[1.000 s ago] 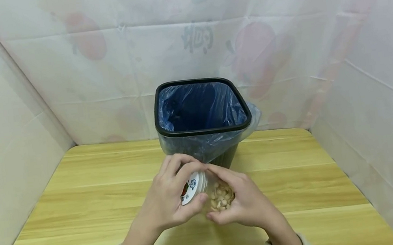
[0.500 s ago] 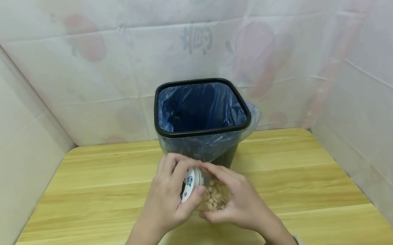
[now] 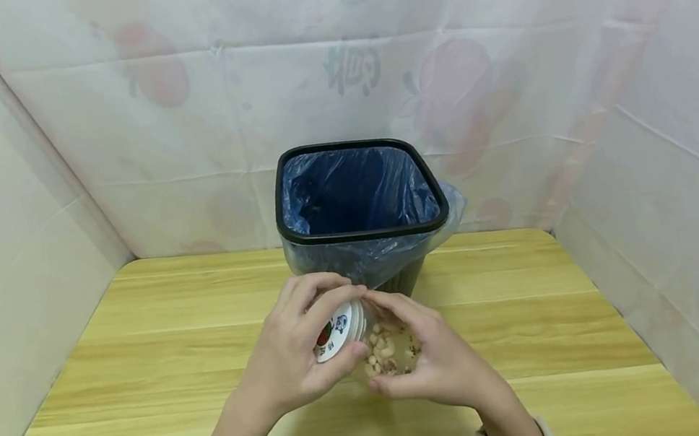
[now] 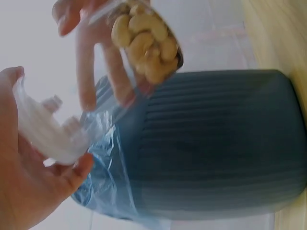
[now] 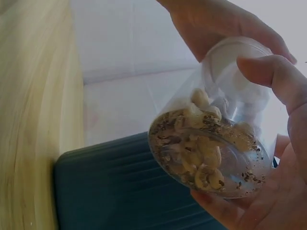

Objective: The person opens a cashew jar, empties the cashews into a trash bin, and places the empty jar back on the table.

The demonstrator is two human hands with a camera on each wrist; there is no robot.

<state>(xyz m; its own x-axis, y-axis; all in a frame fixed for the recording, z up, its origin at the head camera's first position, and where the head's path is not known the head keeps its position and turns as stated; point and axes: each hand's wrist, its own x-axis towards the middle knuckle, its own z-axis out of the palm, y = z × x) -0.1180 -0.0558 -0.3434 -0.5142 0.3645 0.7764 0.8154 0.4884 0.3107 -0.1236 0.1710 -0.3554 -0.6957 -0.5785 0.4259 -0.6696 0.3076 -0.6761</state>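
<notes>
A clear plastic jar (image 5: pixel 189 98) lies tilted between my two hands, in front of a bin. Cashew nuts (image 4: pixel 146 43) are inside it, and dark specks (image 5: pixel 165 139) cling to its bottom in the right wrist view. My left hand (image 3: pixel 290 352) grips the white printed lid (image 3: pixel 341 329), which sits at the jar's mouth. Fingers and thumb of my right hand (image 3: pixel 435 356) curl round the jar's body, with its base toward the palm. Part of the lid is hidden behind the left fingers.
The dark ribbed bin (image 4: pixel 211 143) stands just beyond the hands, at the back of the wooden table (image 3: pixel 165 371). A bluish plastic bag (image 3: pixel 386 250) lines it and hangs over its rim. Printed fabric walls (image 3: pixel 202 134) enclose the table.
The nuts have shifted inside the jar toward the lid, baring the speckled bottom. Both hands moved slightly left and then back right, keeping their hold on the lid and jar.
</notes>
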